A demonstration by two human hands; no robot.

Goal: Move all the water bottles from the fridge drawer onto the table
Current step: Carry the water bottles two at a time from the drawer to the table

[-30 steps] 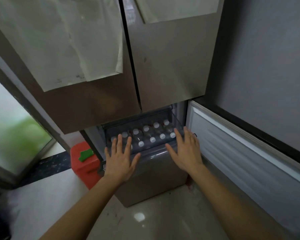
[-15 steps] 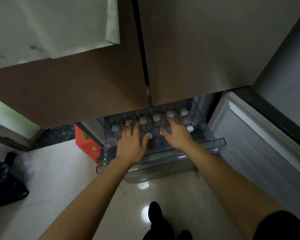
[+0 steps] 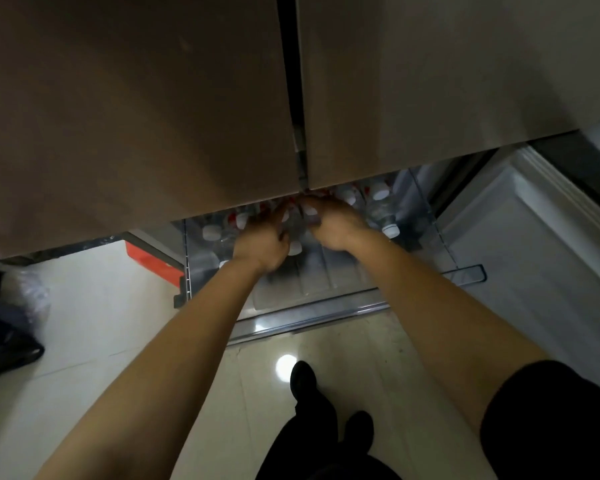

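**Hands in the drawer, no bottle clear of it**

I have the left hand (image 3: 262, 245) and right hand (image 3: 335, 225) side by side in the middle of the frame, reaching into the open fridge drawer (image 3: 312, 315) among the water bottles (image 3: 378, 211). Their fingers are buried between the white caps (image 3: 211, 232), so I cannot tell whether either has a grip. The bottles stand in the drawer's far part, under the fridge doors (image 3: 136, 116). No table shows; I judge nearly all the moving remains.
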